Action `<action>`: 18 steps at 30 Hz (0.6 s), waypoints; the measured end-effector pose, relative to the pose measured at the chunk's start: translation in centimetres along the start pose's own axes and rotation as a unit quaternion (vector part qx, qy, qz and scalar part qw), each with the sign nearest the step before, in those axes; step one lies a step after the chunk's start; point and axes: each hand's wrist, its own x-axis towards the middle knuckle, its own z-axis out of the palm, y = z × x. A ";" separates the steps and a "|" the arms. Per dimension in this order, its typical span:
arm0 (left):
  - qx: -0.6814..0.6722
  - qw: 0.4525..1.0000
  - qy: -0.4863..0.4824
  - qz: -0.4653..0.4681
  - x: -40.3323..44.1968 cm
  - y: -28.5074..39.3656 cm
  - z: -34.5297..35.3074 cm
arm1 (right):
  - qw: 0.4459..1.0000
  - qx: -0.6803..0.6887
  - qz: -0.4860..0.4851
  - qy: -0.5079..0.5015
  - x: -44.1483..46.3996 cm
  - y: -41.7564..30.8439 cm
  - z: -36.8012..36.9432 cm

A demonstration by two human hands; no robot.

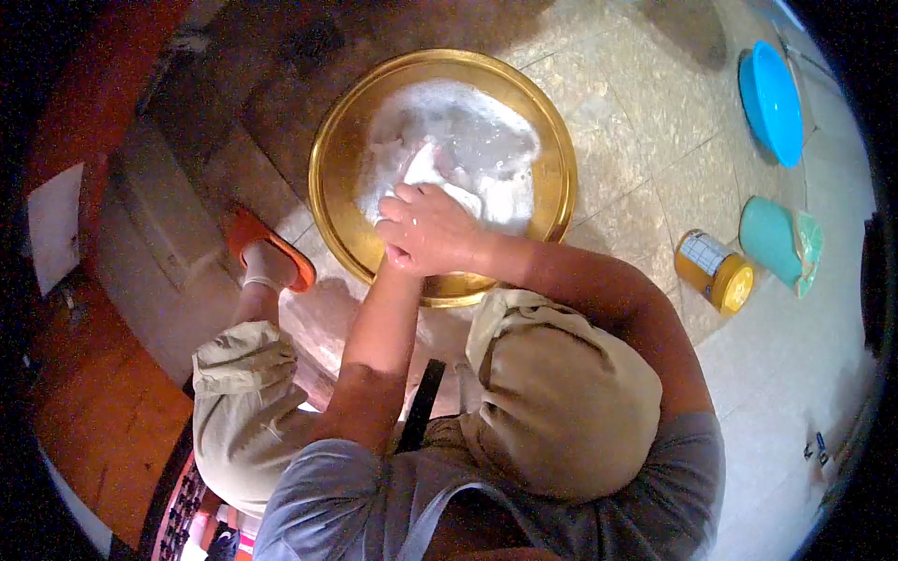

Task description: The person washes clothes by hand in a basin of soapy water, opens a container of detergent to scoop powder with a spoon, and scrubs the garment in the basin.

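A wide gold-coloured basin (323, 178) stands on the floor in front of me, with foamy, cloudy water inside. A wet white cloth (426, 166) lies in the suds and sticks up in a point beyond my hands. My right hand (432, 229) reaches across from the right, its fingers curled over the cloth and over my other hand. Beneath it, my left hand (399, 256) is mostly covered; only its wrist and a small part show, and its fingers are hidden.
A blue bowl (774, 105) leans at the upper right. Below it are a teal packet (772, 238) and a brown jar with a yellow lid (716, 271). My foot in an orange slipper (299, 269) is left of the basin, near a step (168, 201).
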 end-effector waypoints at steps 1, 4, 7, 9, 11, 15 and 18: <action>0.000 0.999 0.008 0.036 -0.6 -0.9 0.1 | 0.999 0.003 0.032 0.011 -0.1 0.6 0.3; 0.002 0.992 0.043 0.119 -1.4 -2.5 0.6 | 0.993 -0.021 0.115 0.029 -0.7 6.6 2.3; 0.084 0.991 0.090 0.042 -2.3 -0.5 1.3 | 0.981 -0.104 0.162 0.040 -2.4 11.3 1.4; 0.239 0.946 0.130 0.178 -3.6 1.8 4.1 | 0.977 -0.089 0.181 0.065 -4.0 12.3 0.2; 0.519 0.787 0.148 0.301 -1.5 3.8 0.8 | 0.962 -0.178 0.187 0.088 -4.6 10.3 -0.2; 0.747 0.543 0.133 0.361 0.5 3.7 -2.5 | 0.959 -0.226 0.169 -0.026 -5.8 10.7 2.5; 0.817 0.518 0.185 0.173 1.9 3.6 -2.9 | 0.931 -0.195 0.273 -0.145 -4.1 14.2 3.8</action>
